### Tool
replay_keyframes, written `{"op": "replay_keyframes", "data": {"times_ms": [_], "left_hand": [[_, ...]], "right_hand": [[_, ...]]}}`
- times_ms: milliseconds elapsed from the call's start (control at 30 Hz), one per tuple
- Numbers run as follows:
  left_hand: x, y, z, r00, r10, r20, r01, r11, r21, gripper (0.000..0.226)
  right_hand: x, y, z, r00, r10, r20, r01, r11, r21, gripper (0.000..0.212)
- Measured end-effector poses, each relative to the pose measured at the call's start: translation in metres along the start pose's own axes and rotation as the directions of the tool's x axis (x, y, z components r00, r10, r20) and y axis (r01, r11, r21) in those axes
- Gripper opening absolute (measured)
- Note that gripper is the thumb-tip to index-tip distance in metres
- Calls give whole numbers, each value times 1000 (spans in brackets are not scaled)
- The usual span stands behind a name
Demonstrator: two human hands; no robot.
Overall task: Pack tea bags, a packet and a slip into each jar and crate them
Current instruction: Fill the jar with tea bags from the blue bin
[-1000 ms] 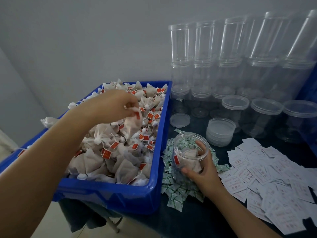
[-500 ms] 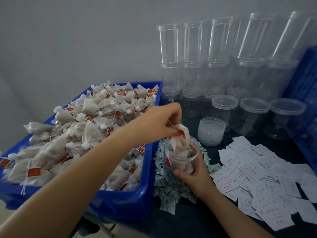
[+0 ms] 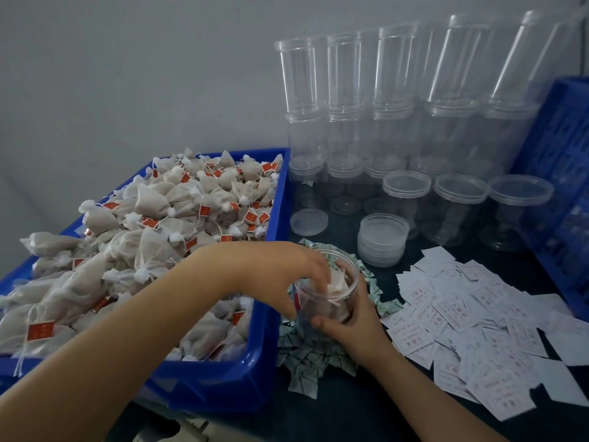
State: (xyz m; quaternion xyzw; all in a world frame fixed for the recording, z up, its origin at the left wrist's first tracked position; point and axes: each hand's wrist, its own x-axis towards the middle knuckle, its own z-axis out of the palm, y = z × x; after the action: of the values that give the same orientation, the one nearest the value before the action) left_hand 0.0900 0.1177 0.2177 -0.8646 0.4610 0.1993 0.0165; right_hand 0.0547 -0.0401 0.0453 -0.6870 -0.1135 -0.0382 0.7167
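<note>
Dark table (image 3: 366, 406): right hand (image 3: 347, 327) grips jar (image 3: 328, 291); slips' (image 3: 478, 317) print unreadable.

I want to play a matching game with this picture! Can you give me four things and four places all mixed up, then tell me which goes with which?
Things:
1. tea bags
2. paper slips
3. stack of lids
4. right hand

Places:
A. spread flat on the dark table, on the right
B. around the open jar
C. heaped in the blue bin
D. in front of the closed empty jars

Pairs: 1-C, 2-A, 3-D, 4-B
</note>
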Motion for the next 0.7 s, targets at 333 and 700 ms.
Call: {"op": "replay_keyframes", "data": {"times_ms": [333,700], "left_hand": [[-3,-13,0,984,15,-178,-32,995,-93,21],[20,13,-11,939,-123,-322,111,992,-55,33]], "right_hand": [[0,1,1,1000,21,2,-21,1000,-15,92],[3,-31,-9,998,-50,23,53,991,-124,85]]}}
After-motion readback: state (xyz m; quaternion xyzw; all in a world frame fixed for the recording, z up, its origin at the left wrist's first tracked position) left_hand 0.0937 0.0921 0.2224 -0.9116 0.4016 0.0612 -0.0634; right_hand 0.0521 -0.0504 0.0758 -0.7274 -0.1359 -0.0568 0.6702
